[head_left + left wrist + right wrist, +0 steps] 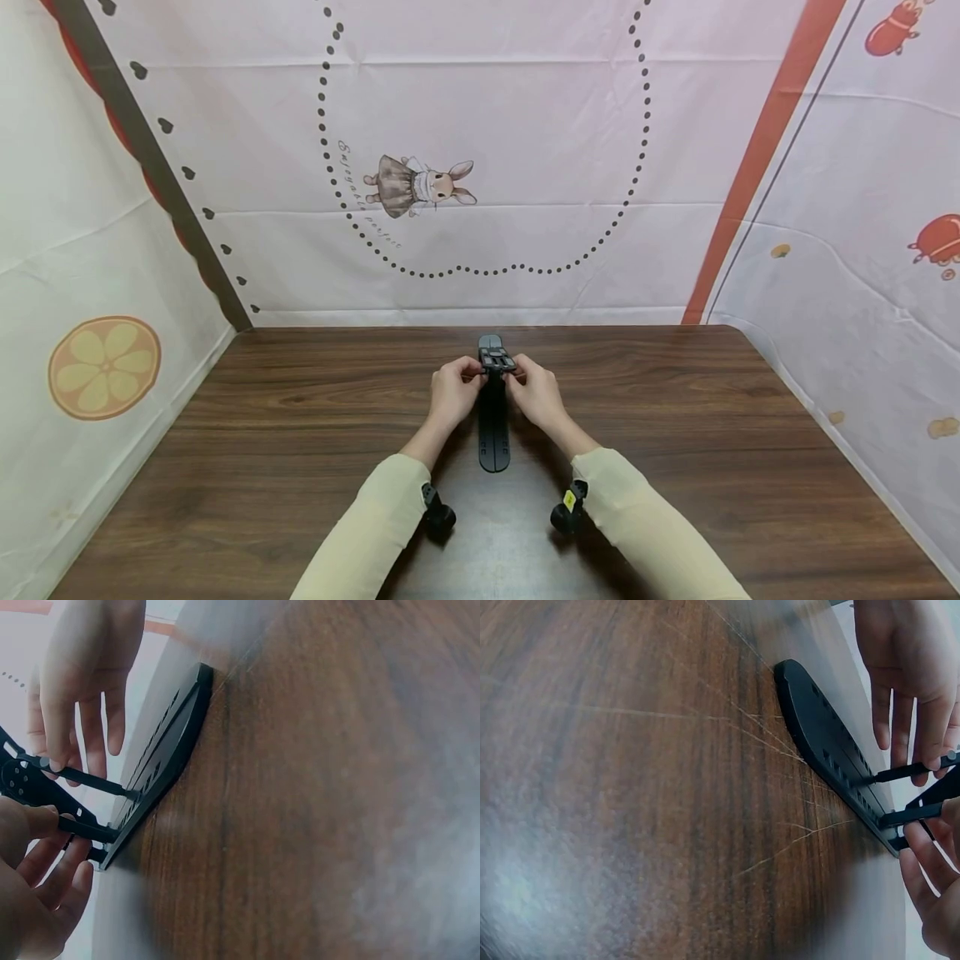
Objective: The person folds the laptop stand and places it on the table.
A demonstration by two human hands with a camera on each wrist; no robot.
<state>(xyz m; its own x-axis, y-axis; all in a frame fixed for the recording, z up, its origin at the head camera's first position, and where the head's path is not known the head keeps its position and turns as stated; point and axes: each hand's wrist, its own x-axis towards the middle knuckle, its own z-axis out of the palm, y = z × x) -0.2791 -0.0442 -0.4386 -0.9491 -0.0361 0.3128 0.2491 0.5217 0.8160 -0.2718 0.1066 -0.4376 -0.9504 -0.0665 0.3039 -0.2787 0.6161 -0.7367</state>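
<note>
A long black slotted base (493, 429) lies flat on the wooden desk (300, 433), running from between the two wrists out past the fingers. At its far end a small black hinged piece (497, 360) is lifted off the base on thin struts (the wrist views show the struts rising from the slots). The left hand (452, 392) pinches this piece from its left side, its fingers (45, 847) curled around a strut. The right hand (536, 392) pinches it from the right, fingertips (930, 761) pressed on the upper strut. Behind the fingers hangs a printed cloth with a rabbit (420, 185).
</note>
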